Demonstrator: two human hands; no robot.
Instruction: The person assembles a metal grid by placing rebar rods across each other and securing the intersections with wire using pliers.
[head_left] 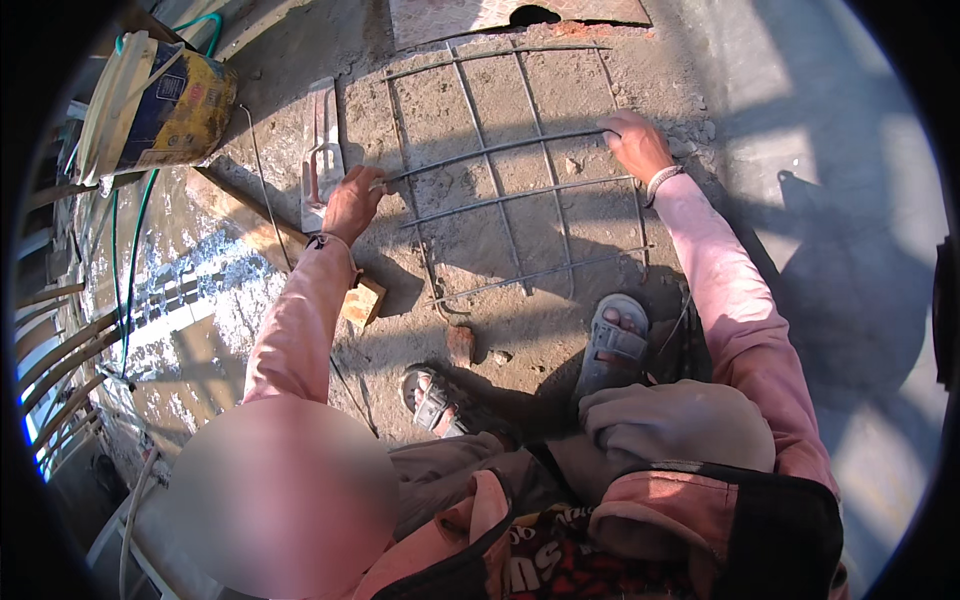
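A grid of thin steel rebar rods (500, 199) lies on the rough concrete between my hands. One crosswise rod (440, 164) of it spans from hand to hand. My left hand (352, 205) is closed around the rod's left end, with the fingertips pinched together. At the other end, my right hand (637, 143) grips the same rod near the grid's right side. Just beyond my left hand, a plastering trowel (322, 110) with a long flat metal blade rests on the ground.
A stained yellow and dark blue bucket (190, 110) lies tilted at the far left, near a green cord (125, 290). A yellowish block (362, 302) and a reddish brick piece (460, 345) sit near my sandalled feet. A board (440, 18) lies at the far edge.
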